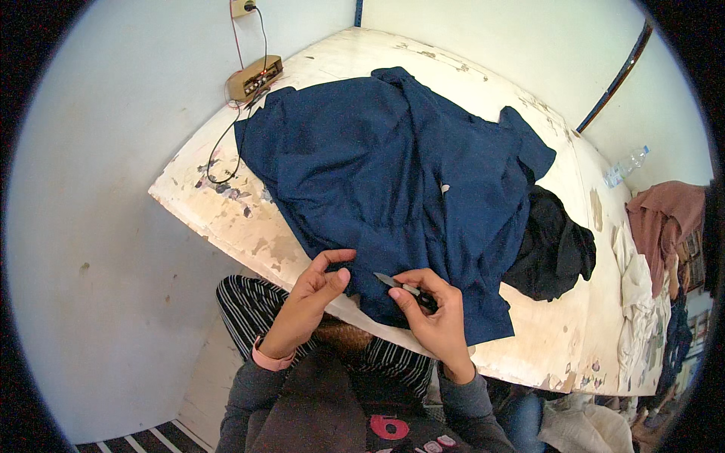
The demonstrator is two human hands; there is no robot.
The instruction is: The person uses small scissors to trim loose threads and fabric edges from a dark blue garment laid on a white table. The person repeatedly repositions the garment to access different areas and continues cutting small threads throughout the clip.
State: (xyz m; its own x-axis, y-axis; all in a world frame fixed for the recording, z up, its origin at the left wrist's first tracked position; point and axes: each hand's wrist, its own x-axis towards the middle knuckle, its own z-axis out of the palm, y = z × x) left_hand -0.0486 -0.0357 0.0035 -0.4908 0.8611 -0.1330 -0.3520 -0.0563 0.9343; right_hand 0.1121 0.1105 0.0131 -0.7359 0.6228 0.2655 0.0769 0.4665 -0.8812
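Trimming, probably: right hand [440,321] grips snips [386,280] over blue cloth [343,170], near side.
Left hand [308,300] apparently empty, fingers apart; cutting would need cloth taut.

Garment [347,158]: spread across the middle of the table [551,325].
Small cloth [555,249]: on the table, just right of the garment.
Box [254,78]: by the wall [98,189] at the table's left, beyond the garment, below the socket [242,8].
Bottle [625,167]: at the table's right rear, behind the draped clothes [663,210].
Left hand [306,298]: at the garment's near edge, left of the right hand [434,313].
Cutting tool [388,281]: in the right hand, above the garment.
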